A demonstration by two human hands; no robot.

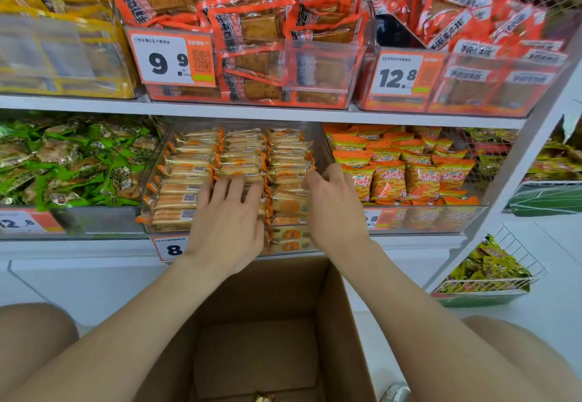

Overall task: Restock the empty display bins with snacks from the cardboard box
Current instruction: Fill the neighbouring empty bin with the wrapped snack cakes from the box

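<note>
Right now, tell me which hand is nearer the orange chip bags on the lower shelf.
Right. The right hand sits at the right edge of the cracker bin, just beside the orange chip bags; the left hand rests on crackers mid-bin, farther left.

Premises: a retail shop, snack aisle. White tiered shelving (252, 110) carries clear plastic display bins (321, 64) filled with wrapped snack packets sorted by kind: orange packs (252, 26) above; green packs (72, 162), biscuit packets (239, 156) and orange-yellow bags (419, 178) below. Printed price labels are fixed to the bin fronts, one reading 9.9 (173, 58) with a QR code, another 12.8 (398, 75). A wire basket (488, 282) of yellow-green packets sits at the shelf end. An open cardboard box (333, 323) stands on the pale floor (560, 291) before the shelving.
</note>
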